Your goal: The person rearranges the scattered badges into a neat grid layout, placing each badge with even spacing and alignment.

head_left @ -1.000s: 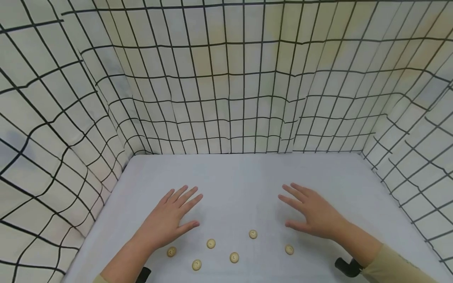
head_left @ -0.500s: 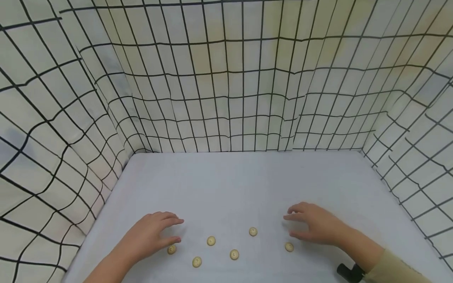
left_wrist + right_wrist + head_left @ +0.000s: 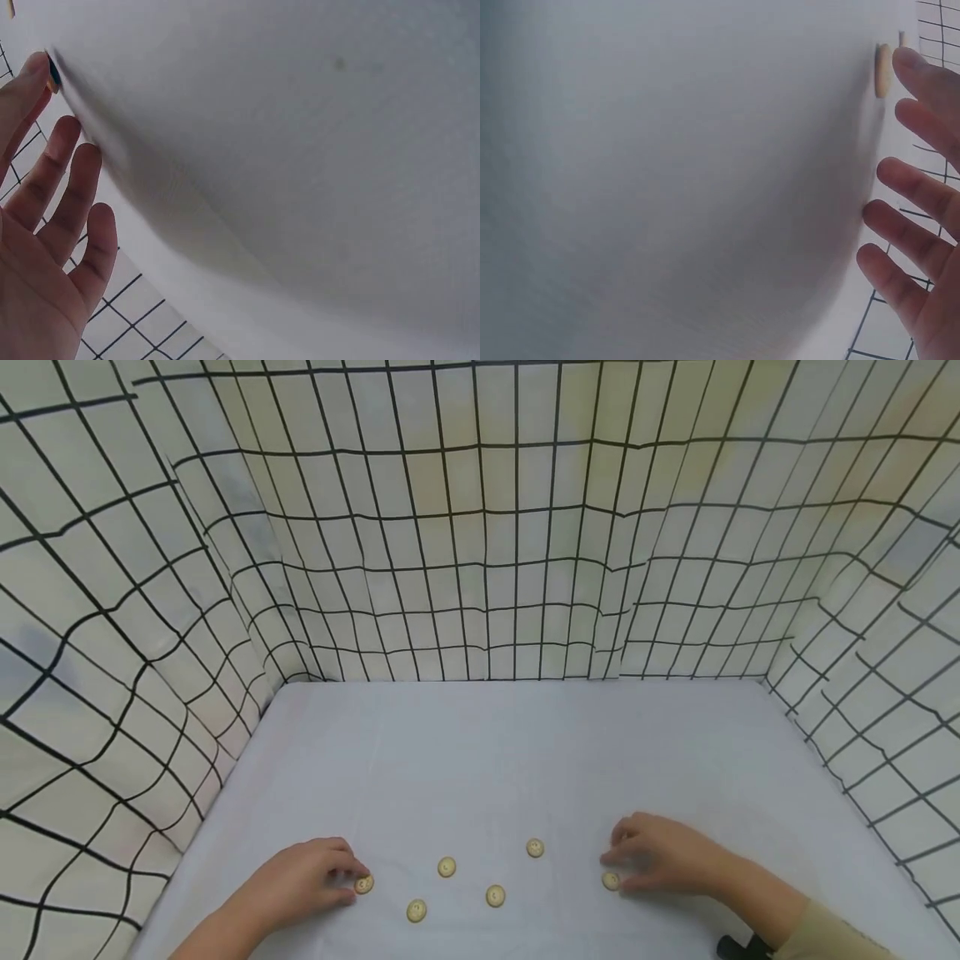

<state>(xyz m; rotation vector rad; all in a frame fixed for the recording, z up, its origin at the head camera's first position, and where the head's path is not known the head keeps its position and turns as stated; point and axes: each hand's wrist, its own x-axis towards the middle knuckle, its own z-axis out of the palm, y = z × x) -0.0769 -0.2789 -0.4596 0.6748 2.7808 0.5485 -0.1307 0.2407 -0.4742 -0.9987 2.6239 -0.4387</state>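
Note:
Several small round tan discs, with dark marks on their faces, lie on the white tabletop. In the head view my left hand point(image 3: 303, 881) is at the leftmost disc point(image 3: 363, 884), index fingertip on its far edge and thumb beside it. The left wrist view shows that disc point(image 3: 52, 75) between thumb and index finger, with a dark teal side; the other fingers are spread. My right hand point(image 3: 663, 856) arches over the rightmost disc point(image 3: 611, 881), thumb and fingertips around it but apart. In the right wrist view this disc point(image 3: 883, 71) lies just off the thumb tip.
Between the hands lie more discs: one near left point(image 3: 416, 910), one behind it point(image 3: 447, 867), one in the middle point(image 3: 495, 896) and one farther right point(image 3: 535, 847). White walls with black grid lines point(image 3: 487, 568) enclose the white table point(image 3: 480, 760) at the back and sides.
Both hands have come down and nearer from spread poses above the table, curling their fingers toward the outermost discs. The left fingers have reached the leftmost disc. The discs stay in place.

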